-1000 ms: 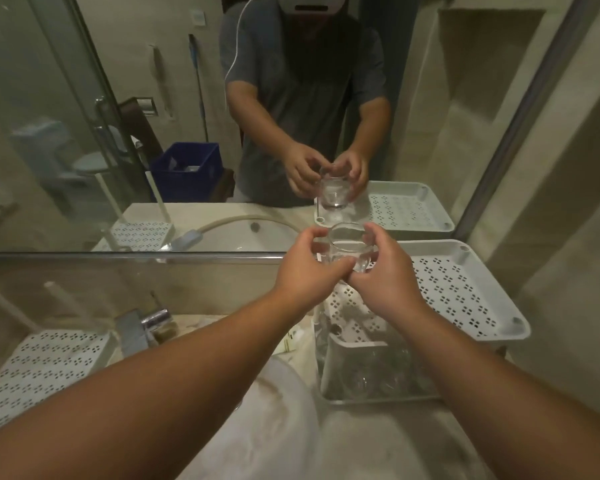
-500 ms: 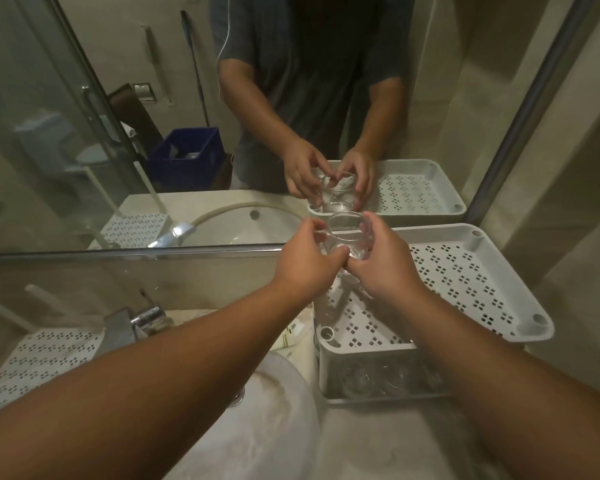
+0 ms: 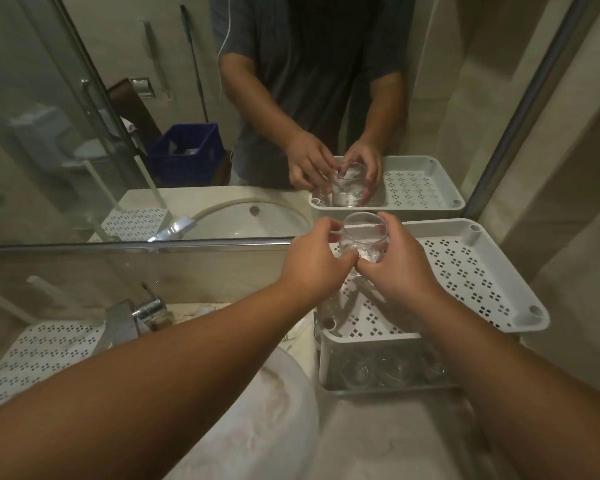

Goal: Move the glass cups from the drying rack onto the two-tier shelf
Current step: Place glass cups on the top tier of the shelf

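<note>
Two hands meet on one glass cup (image 3: 362, 241), held upright with its mouth facing up, at the far left of the two-tier shelf (image 3: 465, 271), close to the mirror (image 3: 153, 116). Left hand (image 3: 312, 261) wraps the cup's left side, fingers curled behind the rim and thumb across the near wall; right hand (image 3: 400, 263) wraps the right side the same way, thumb tip almost touching the left thumb low on the glass. Cup sits over the white perforated top tray; whether its base touches the tray or hangs just above cannot be told, since the hands hide the bottom. Lower tier (image 3: 385, 368), seen through the gap under the top tray's front wall, holds several more clear glasses, their shapes blurred and hard to count. Left of the shelf: white round basin (image 3: 257, 427), chrome faucet (image 3: 136, 315) behind it, and at far left another white perforated tray (image 3: 39, 355) on the counter. Mirror behind repeats the scene: both hands on the cup, the tray, the basin, a person in a dark short-sleeved shirt. Also reflected are a blue crate (image 3: 187, 150) on the floor and a glass shower door (image 3: 49, 81).
</note>
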The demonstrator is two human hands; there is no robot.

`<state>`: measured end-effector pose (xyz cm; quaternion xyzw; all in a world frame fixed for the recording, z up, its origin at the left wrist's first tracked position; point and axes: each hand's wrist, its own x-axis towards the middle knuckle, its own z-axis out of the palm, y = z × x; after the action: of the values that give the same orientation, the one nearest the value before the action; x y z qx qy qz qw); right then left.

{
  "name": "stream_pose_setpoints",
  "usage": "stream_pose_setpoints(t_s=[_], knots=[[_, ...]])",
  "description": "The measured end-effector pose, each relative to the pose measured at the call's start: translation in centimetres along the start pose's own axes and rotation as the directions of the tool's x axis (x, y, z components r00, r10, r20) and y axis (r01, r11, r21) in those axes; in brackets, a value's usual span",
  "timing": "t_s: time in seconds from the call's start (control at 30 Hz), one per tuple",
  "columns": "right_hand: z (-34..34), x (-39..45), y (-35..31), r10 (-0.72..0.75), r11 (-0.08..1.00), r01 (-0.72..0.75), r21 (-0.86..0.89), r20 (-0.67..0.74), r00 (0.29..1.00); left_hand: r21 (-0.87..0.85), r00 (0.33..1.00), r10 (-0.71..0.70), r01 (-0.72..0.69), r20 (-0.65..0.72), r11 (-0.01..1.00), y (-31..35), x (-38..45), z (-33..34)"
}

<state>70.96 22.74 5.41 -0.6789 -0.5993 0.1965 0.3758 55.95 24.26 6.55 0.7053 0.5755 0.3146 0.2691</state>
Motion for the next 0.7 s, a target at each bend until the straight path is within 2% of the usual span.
stream_pose_setpoints(t_s=[0.2,0.3,0.5,0.7], knots=[[-1.9,-1.6,1.6,0.050,0.997,-0.051,-0.055,-0.032,0.998,0.271,0.987,0.146,-0.157,0.062,0.950,1.5,-1.2,0.3],[-2.8,-2.3,2.1,0.069,0.995,-0.072,-0.072,-0.044,0.997,0.366,0.978,0.166,-0.202,0.130,0.908,2.3,-1.9,0.7],[-3.9,-3.2,2.0,0.077,0.989,-0.079,-0.122,-0.022,0.997,0.383,0.967,0.126,-0.206,0.222,0.900,2.5,-2.7,0.4],[-3.9,-5.5,0.9,-0.021,0.983,0.004,-0.183,-0.092,0.996,0.307,0.977,0.182,-0.209,0.115,0.928,1.9,-4.8,-1.3]])
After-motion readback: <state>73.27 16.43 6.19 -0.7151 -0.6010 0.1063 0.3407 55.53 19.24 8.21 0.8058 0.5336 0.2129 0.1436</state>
